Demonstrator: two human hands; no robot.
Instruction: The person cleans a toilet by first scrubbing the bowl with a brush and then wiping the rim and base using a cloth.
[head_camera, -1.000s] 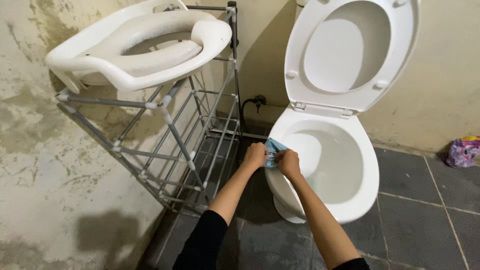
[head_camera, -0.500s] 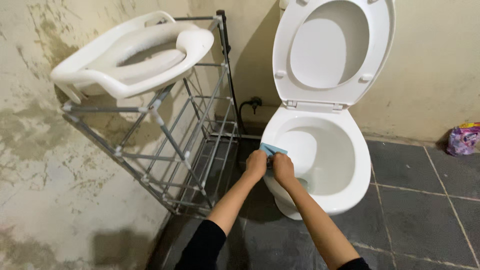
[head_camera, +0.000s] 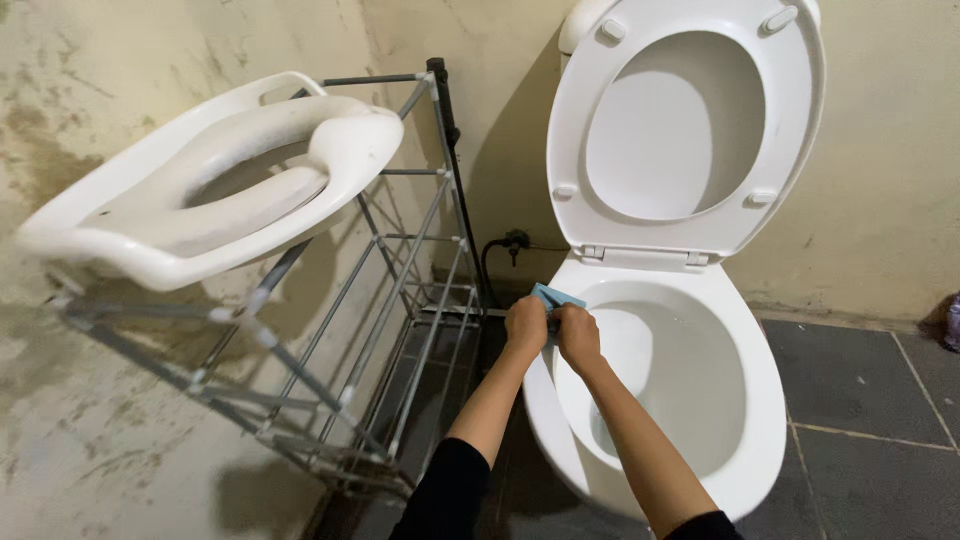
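Blue cloth (head_camera: 556, 297) pressed by both hands on toilet rim (head_camera: 770, 400).

My only view is head-worn, looking steeply down and forward at close range over the toilet bowl (head_camera: 760, 420) and wire rack (head_camera: 400, 300).

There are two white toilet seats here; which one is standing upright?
The large oval white seat, raised against the wall behind the toilet bowl. The smaller padded white seat lies on the grey metal rack.
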